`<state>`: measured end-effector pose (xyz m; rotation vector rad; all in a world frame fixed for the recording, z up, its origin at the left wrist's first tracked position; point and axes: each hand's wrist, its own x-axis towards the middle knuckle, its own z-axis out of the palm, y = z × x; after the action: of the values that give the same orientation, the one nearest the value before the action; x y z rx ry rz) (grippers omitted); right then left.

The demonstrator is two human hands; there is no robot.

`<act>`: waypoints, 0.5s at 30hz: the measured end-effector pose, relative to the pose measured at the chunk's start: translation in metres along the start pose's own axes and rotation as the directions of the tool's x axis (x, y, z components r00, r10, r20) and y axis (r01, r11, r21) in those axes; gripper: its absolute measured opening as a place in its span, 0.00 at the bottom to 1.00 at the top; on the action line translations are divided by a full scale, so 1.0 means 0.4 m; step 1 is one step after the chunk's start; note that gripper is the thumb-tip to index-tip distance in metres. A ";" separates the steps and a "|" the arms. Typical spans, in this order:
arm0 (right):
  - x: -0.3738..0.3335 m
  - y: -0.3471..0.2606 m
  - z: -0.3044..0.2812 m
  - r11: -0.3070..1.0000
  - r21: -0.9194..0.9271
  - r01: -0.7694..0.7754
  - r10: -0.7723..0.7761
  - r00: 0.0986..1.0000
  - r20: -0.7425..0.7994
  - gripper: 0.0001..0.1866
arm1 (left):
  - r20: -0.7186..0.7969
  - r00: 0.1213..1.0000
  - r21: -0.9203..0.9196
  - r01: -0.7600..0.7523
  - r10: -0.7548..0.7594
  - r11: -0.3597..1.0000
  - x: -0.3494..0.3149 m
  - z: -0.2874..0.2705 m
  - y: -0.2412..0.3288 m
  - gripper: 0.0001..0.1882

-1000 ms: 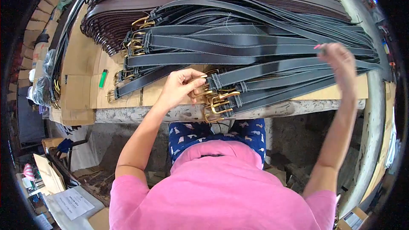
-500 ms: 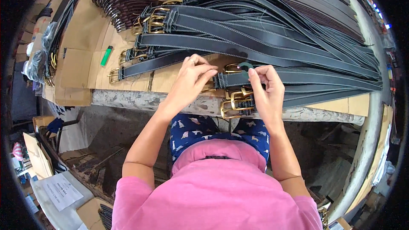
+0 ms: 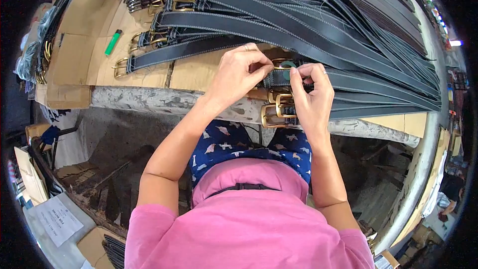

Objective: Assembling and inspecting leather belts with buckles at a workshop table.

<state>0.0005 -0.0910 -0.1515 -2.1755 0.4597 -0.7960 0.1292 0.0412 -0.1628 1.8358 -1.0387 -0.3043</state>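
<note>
A black leather belt (image 3: 348, 79) with pale edge stitching lies across the near side of the table, its buckle end between my hands. My left hand (image 3: 239, 69) is closed in a pinch beside that end; whatever its fingertips hold is too small to make out. Over the belt, my right hand (image 3: 313, 89) pinches a small dark green curved piece (image 3: 287, 65), whose kind I cannot tell. Just nearer to me, several gold buckles (image 3: 271, 115) of other belts sit by the table edge. More black belts (image 3: 259, 25) with gold buckles are piled beyond my hands.
A green lighter (image 3: 113, 43) rests on the cardboard (image 3: 79, 62) at the left. Dark brown belts (image 3: 371, 5) are stacked at the far side. The table's worn, rounded front edge (image 3: 164, 105) runs in front of my lap. A printed sheet (image 3: 56, 219) lies at the lower left.
My left hand has moved right, closer to my right hand and the belt's buckle end. The view has shifted, so the table appears slightly higher. The green piece remains by my right fingertips.
</note>
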 end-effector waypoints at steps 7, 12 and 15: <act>0.003 -0.001 0.012 0.998 -0.055 -0.002 0.003 1.000 0.018 0.09 | -0.183 0.983 -0.066 -0.033 0.021 0.997 -0.033 0.038 -0.025 0.05; 0.000 0.002 0.015 0.993 -0.114 0.037 -0.032 0.999 0.039 0.09 | -0.244 0.967 -0.007 -0.077 0.073 0.997 -0.042 0.050 -0.018 0.06; -0.001 0.002 0.017 0.992 -0.125 0.034 -0.028 0.999 0.047 0.09 | -0.238 0.971 -0.053 -0.047 0.033 0.998 -0.045 0.053 -0.022 0.06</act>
<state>0.0047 -0.0876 -0.1559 -2.3170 0.4652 -0.7512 0.1100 0.0432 -0.1849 1.7480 -0.8897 -0.0865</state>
